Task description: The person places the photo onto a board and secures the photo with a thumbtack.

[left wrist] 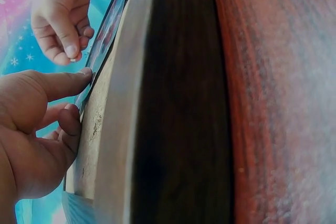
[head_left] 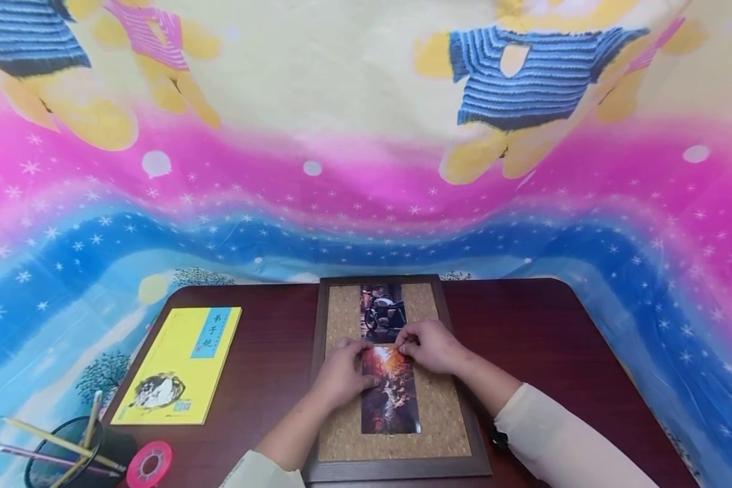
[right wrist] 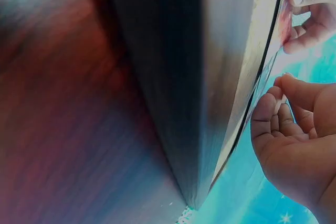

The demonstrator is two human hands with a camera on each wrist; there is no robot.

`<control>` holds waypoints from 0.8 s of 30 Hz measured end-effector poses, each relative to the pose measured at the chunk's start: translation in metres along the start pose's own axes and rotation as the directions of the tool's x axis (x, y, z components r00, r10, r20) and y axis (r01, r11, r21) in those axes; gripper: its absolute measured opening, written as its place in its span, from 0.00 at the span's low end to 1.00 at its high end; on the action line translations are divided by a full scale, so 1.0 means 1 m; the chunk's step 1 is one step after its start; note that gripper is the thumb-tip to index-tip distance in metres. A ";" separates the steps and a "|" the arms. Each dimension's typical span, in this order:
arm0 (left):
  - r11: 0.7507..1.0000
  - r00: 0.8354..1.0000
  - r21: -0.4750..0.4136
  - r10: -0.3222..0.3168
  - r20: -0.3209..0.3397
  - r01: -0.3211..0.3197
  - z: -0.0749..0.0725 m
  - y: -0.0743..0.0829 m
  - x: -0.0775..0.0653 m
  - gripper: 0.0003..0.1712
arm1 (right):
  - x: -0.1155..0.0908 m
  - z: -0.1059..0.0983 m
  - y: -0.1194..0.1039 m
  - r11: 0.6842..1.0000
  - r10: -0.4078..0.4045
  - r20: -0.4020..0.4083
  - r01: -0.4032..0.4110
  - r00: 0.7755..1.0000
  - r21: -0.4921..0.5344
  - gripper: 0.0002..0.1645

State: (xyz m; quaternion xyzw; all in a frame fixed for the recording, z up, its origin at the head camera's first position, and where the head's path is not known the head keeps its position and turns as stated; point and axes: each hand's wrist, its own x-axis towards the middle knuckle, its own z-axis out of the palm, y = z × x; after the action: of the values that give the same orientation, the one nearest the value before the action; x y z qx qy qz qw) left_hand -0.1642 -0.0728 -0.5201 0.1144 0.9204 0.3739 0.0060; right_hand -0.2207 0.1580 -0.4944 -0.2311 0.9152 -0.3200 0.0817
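Observation:
On the cork board (head_left: pixel 341 440) in its dark frame lies a photo of an autumn-coloured scene (head_left: pixel 390 400), just below a photo of a motorcycle (head_left: pixel 383 315). My left hand (head_left: pixel 343 373) rests at the lower photo's left side, index fingertip on its top left corner and thumb over its left edge. At the top right corner, my right hand (head_left: pixel 430 346) has thumb and index finger together. In the left wrist view the right hand (left wrist: pixel 62 30) pinches a tiny pale thing (left wrist: pixel 77 58), whose kind I cannot tell.
A yellow book (head_left: pixel 177 366) lies to the left on the dark red table (head_left: pixel 268 352). Near the front left stand a black mesh holder with pencils (head_left: pixel 73 451) and a pink tape roll (head_left: pixel 149 464). A printed cloth (head_left: pixel 341 203) hangs behind the table.

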 end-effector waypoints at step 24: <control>0.999 0.999 0.031 -0.030 0.045 0.028 -0.001 0.001 0.001 0.42 | 0.019 0.013 -0.014 0.998 0.008 0.107 -0.001 0.994 -0.064 0.11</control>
State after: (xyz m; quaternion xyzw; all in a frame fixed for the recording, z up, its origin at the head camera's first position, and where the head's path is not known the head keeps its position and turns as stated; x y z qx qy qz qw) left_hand -0.1653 -0.0727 -0.5186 0.1095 0.9271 0.3571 0.0304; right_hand -0.2277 0.1320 -0.4959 -0.2483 0.9198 -0.2775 0.1241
